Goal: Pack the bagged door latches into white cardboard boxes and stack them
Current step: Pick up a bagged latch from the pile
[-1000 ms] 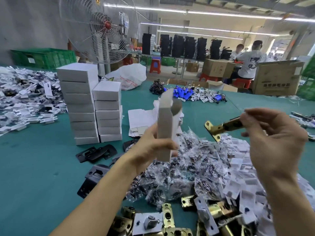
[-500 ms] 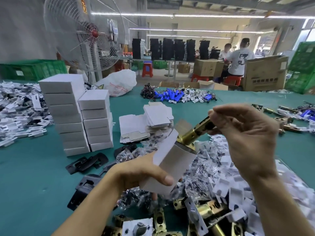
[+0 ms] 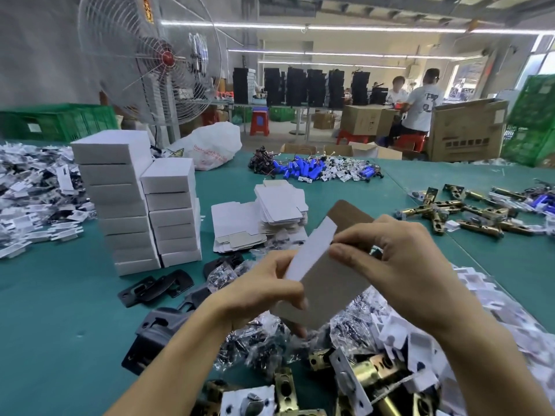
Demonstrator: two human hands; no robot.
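Note:
My left hand (image 3: 264,292) grips a white cardboard box (image 3: 327,283) from the side, tilted, with its brown flap open at the upper end. My right hand (image 3: 390,265) is pinched at that open end on a brass door latch, which is almost wholly hidden inside the box. Two stacks of closed white boxes (image 3: 120,199) stand at the left of the green table (image 3: 60,325). Flat unfolded boxes (image 3: 279,205) lie behind my hands. Small clear bags of parts (image 3: 261,343) and brass latches (image 3: 375,373) are heaped beneath my hands.
Black plates (image 3: 156,286) lie left of my forearm. More brass latches (image 3: 450,208) lie at the right, blue parts (image 3: 306,169) at the back, white packets (image 3: 30,199) far left. A large fan (image 3: 150,58) and a white plastic bag (image 3: 213,148) stand behind the stacks. People work in the background.
My right hand has brought the brass latch down into the box's open end, so it is now mostly out of sight. My left hand tilted and lowered the box.

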